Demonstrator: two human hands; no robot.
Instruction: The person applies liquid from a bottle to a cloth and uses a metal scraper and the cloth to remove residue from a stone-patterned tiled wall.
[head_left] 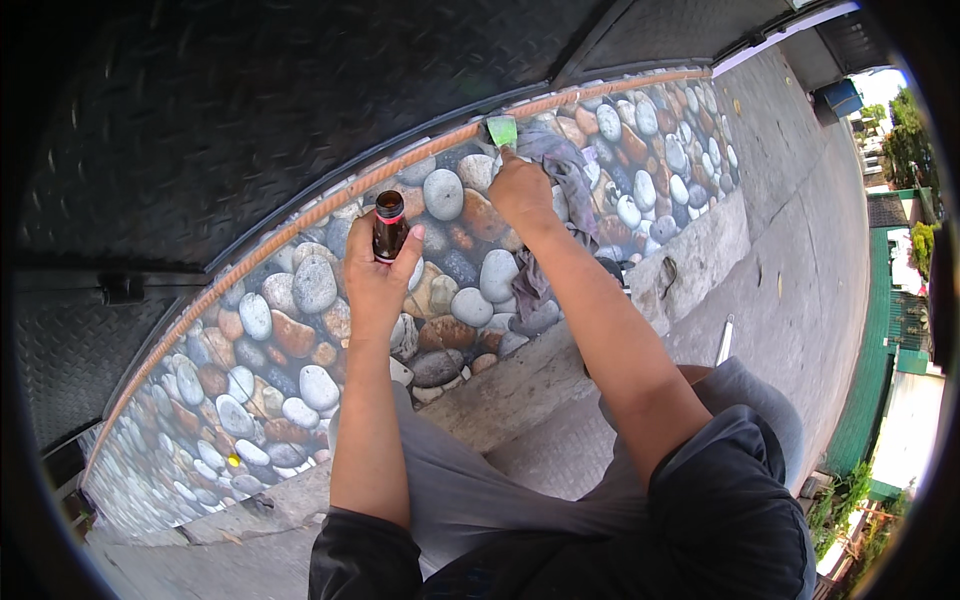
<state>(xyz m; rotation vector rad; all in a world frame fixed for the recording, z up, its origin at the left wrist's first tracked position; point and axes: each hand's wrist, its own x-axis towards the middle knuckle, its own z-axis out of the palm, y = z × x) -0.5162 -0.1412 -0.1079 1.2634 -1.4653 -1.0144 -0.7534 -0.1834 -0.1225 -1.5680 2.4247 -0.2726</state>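
My left hand (pixel 376 283) is wrapped round a small brown glass bottle (pixel 389 230), its uncapped mouth tilted up and a red band round its neck. The bottle is above a pebble-patterned surface (pixel 442 195). Further off, my right hand (pixel 525 195) is closed, with its index finger stretched along a small flat green scraper-like piece (pixel 503 131). That piece is at the surface's far edge; its handle, if any, is hidden. Beside the right hand, a crumpled grey cloth (pixel 570 185) lies over the pebble pattern and continues under my right forearm.
A brown rope-like trim (pixel 275 245) edges the pebble surface below a large black textured metal panel (pixel 240 110). A rough concrete ledge (pixel 540 385) runs along its near side. Concrete ground (pixel 790 250) stretches to the right, and a white stick-like object (pixel 725 338) is near my knee.
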